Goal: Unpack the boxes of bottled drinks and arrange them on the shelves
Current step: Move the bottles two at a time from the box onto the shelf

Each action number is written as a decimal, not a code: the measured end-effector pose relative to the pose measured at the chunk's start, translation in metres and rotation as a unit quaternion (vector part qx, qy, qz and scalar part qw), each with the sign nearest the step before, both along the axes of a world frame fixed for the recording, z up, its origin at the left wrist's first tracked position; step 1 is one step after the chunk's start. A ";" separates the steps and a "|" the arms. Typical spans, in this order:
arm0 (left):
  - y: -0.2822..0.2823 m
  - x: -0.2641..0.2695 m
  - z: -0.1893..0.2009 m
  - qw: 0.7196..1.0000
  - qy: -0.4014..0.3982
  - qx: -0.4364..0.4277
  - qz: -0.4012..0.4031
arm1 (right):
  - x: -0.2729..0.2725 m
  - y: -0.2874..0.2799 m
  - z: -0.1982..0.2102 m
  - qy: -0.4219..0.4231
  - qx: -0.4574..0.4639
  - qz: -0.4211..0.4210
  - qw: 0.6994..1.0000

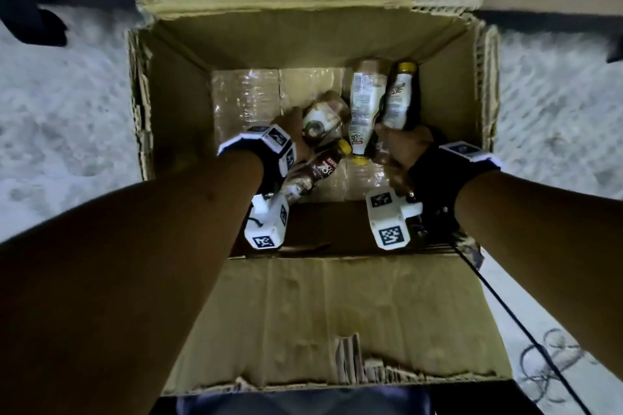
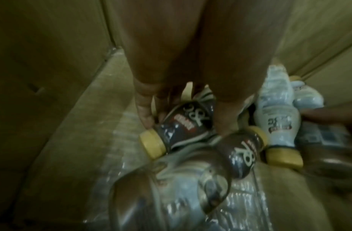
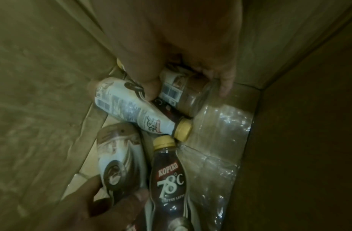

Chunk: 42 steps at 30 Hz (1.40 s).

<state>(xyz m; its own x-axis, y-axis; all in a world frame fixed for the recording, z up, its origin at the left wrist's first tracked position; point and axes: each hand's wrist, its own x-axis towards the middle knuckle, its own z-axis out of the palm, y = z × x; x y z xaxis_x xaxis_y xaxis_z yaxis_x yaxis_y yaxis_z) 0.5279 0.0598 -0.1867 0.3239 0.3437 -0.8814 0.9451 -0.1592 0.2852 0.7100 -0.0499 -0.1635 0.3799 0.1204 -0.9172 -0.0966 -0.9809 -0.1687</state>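
Both hands deep in box (image 1: pixel 175 104). Left hand (image 1: pixel 296 131) curls round brown-swirl bottle (image 1: pixel 323 118); right hand (image 1: pixel 404 145) grips white-label bottle (image 1: pixel 399 101). Lift straight up; loose plastic wrap (image 1: pixel 246 101) may snag.

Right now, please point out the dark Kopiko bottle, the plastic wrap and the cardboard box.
dark Kopiko bottle (image 3: pixel 169 175), right wrist view, on its label.
plastic wrap (image 3: pixel 220 128), right wrist view, on its crinkled sheet.
cardboard box (image 1: pixel 178 104), head view, on its left inner wall.

Pale speckled floor (image 1: pixel 67 118), open cardboard box (image 1: pixel 337 313) on it
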 end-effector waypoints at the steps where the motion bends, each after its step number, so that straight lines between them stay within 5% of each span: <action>1: -0.001 -0.001 -0.002 1.000 0.013 0.005 0.008 | 0.002 -0.002 -0.004 0.008 -0.013 0.004 1.000; 11: -0.010 -0.038 0.065 0.979 0.067 0.010 0.190 | -0.024 0.004 0.082 0.158 -0.062 -0.012 0.985; 14: -0.016 -0.057 0.111 0.974 0.090 0.043 0.205 | -0.042 -0.009 0.126 0.195 -0.038 -0.080 0.977; 19: -0.033 -0.074 0.212 0.980 0.080 0.080 0.165 | -0.058 -0.024 0.210 0.154 0.041 -0.033 0.987; 25: -0.040 -0.077 0.366 0.980 -0.050 0.079 0.176 | -0.058 -0.037 0.337 0.043 0.155 0.032 0.986; 37: -0.020 -0.030 0.611 0.911 -0.297 0.039 0.283 | -0.042 -0.035 0.590 -0.029 0.334 0.055 0.941; 42: -0.001 -0.012 0.697 0.880 -0.396 0.069 0.253 | -0.031 -0.024 0.677 -0.070 0.427 0.071 0.899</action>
<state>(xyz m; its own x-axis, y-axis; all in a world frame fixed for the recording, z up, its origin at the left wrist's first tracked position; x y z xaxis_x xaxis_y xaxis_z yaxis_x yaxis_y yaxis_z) 0.5155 0.0584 0.5102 0.5929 0.7063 -0.3867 0.4190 0.1395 0.8972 0.6793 -0.0738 0.5132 0.4092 0.8138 -0.4128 0.0998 -0.4895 -0.8663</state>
